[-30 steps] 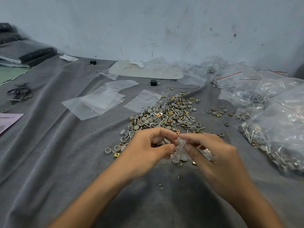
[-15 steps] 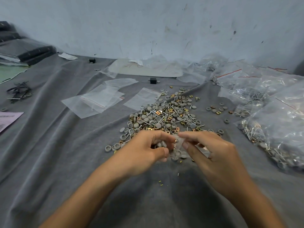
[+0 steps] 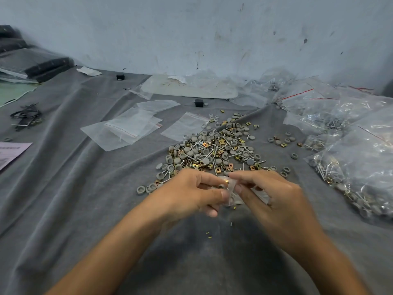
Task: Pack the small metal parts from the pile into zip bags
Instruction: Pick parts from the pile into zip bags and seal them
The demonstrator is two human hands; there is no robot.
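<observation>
A pile of small metal parts, grey caps, brass clips and screws, lies on the grey cloth just beyond my hands. Both hands meet at a small clear zip bag with a few parts inside. My left hand pinches the bag's left edge between thumb and forefinger and has small parts at its fingertips. My right hand pinches the bag's top right edge. Part of the bag is hidden behind my fingers.
Empty zip bags lie flat at the middle left. Filled bags are heaped along the right. A pale flat board and small black blocks sit near the wall. Black wires and paper lie at the left.
My hands stay together on the small bag and have shifted only slightly. The left fingers have opened a little at the bag's mouth.
</observation>
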